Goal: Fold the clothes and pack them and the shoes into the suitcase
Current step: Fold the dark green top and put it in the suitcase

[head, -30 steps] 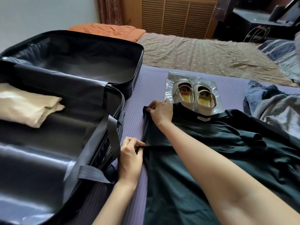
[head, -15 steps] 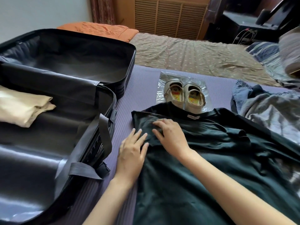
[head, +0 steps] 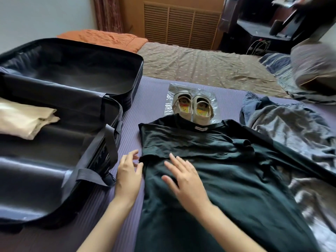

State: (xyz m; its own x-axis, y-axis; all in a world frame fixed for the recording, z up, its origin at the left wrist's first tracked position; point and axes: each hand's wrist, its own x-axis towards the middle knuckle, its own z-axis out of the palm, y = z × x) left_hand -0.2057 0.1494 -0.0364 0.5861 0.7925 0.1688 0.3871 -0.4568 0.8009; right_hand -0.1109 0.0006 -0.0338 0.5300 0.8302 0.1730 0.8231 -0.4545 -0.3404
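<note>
At the far left an open black hard-shell suitcase (head: pixel 72 70) lies on a purple ribbed mat (head: pixel 151 99), both halves spread flat. In its near half, against the left edge, sits a folded cream garment (head: pixel 23 120). Grey fabric straps (head: pixel 111 142) hang over the suitcase's right wall.

Just right of the suitcase, the left hand (head: pixel 128 171) rests palm down on the mat. Its fingers (head: pixel 133 157) are spread and relaxed, holding nothing, and their tips reach the left edge of a dark green T-shirt (head: pixel 227 188). The T-shirt lies flat on the mat, collar away from the person, with its left sleeve folded in across the chest. It is outside the suitcase, beside it.

The right hand (head: pixel 185 180) lies flat on the T-shirt just below the folded sleeve's hem. Its fingers (head: pixel 175 160) are straight and spread, gripping nothing.

Beyond the collar, a pair of cream strap shoes with bright printed insoles (head: pixel 192 106) stands side by side on a clear plastic bag (head: pixel 212 99). Their heels touch the T-shirt's collar.

To the right, a crumpled heap of blue and grey clothes (head: pixel 291 128) lies on the mat, touching the T-shirt's right side. Behind the mat stretches a bed with a tan sheet (head: pixel 200 64) and an orange pillow (head: pixel 101 38).
</note>
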